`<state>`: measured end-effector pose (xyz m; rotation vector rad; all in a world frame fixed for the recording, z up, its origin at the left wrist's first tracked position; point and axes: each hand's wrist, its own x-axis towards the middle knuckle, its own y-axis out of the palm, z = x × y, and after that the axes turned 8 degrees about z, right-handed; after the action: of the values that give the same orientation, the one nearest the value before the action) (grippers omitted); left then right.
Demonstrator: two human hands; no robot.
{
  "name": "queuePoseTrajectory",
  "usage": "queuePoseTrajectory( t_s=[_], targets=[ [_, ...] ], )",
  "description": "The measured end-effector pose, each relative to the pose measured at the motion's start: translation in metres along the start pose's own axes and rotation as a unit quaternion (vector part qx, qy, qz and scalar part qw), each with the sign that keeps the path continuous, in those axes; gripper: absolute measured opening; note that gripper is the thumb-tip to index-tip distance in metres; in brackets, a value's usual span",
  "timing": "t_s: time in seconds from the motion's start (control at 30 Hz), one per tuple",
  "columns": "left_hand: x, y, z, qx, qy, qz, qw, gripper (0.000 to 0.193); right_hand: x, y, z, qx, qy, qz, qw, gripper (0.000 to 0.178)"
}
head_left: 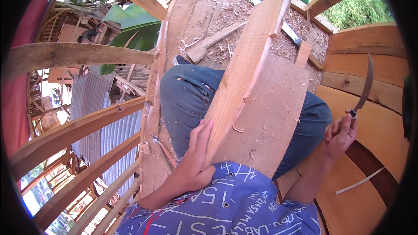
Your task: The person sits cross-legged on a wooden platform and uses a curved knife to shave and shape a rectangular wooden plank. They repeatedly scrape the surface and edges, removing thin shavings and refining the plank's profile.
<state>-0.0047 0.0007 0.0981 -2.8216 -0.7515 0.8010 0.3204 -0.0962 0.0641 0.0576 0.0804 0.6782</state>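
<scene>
A thick wooden plank [250, 48] slants from my lap toward the far right, tilted up on one edge. My left hand [199, 152] grips its near end, fingers on one side and thumb near the other. A wide flat board [274, 100] lies across my thighs beneath and to the right of that plank. Off to the right, my right hand [342, 131] is closed round the handle of a knife. The knife's long curved blade [367, 85] points up and away, apart from the wood. Its handle is mostly hidden in my fingers.
Shavings cover the plank floor [217, 4]. A wooden mallet-like piece [213, 41] lies ahead. A metal blade [291, 32] with a wooden handle [303, 54] is partly hidden behind the plank. Wooden rails [78, 56] run along the left; a board wall [365, 65] stands right.
</scene>
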Motion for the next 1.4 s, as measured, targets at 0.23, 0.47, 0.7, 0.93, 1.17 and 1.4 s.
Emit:
queuePoseTrajectory(
  t_s=[0.23, 0.47, 0.7, 0.93, 1.17, 1.4],
  targets=[
    [-0.004, 0.004, 0.008, -0.013, -0.002, 0.003, 1.000, 0.087, -0.059, 0.046, -0.007, -0.050, 0.242, 0.417, 0.875, 0.026],
    [-0.002, -0.003, 0.001, -0.011, 0.005, 0.006, 1.000, 0.087, -0.045, 0.042, -0.042, -0.261, -0.125, 0.043, 0.956, 0.023],
    [0.002, 0.000, -0.006, 0.003, -0.024, 0.013, 1.000, 0.091, -0.013, 0.005, 0.005, 0.052, 0.061, 0.081, 0.993, 0.016],
    [0.002, 0.004, -0.006, 0.021, -0.047, 0.022, 0.998, 0.092, -0.049, 0.064, -0.005, -0.033, 0.284, 0.409, 0.867, 0.024],
    [0.005, -0.003, -0.007, 0.005, -0.017, 0.020, 1.000, 0.094, -0.055, 0.069, 0.000, -0.054, 0.203, 0.340, 0.917, 0.025],
    [0.001, -0.003, -0.005, 0.026, -0.026, 0.021, 0.999, 0.094, -0.005, 0.018, -0.014, 0.051, 0.028, -0.041, 0.997, 0.017]
  ],
)
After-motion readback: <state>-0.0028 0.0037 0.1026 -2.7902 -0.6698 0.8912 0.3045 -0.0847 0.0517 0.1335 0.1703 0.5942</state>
